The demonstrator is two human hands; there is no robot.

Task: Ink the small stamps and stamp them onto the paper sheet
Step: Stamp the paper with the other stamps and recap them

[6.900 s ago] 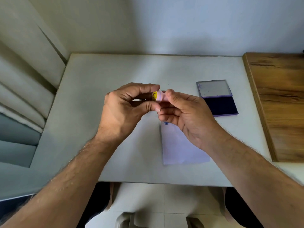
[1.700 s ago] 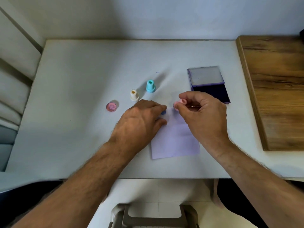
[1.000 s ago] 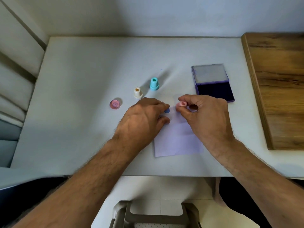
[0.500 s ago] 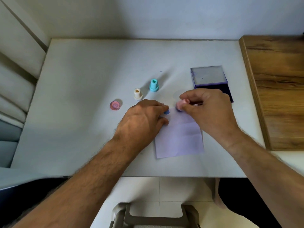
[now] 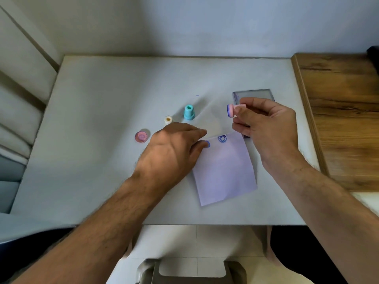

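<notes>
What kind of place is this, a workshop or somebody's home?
Probably a home, not a workshop: a small white table pushed against a plain wall, a cushioned seat on the left, a wooden top on the right, tiled floor below. Only craft bits lie out: small stamps and an ink pad.

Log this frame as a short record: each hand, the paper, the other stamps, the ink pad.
right hand: holds pink stamp lifted, inked face turned left
left hand: pressing paper sheet at its left edge
prints: two blue marks along top edge
idle stamps: teal stamp, cream stamp
pink cap: lying left
ink pad: open, partly hidden
</notes>
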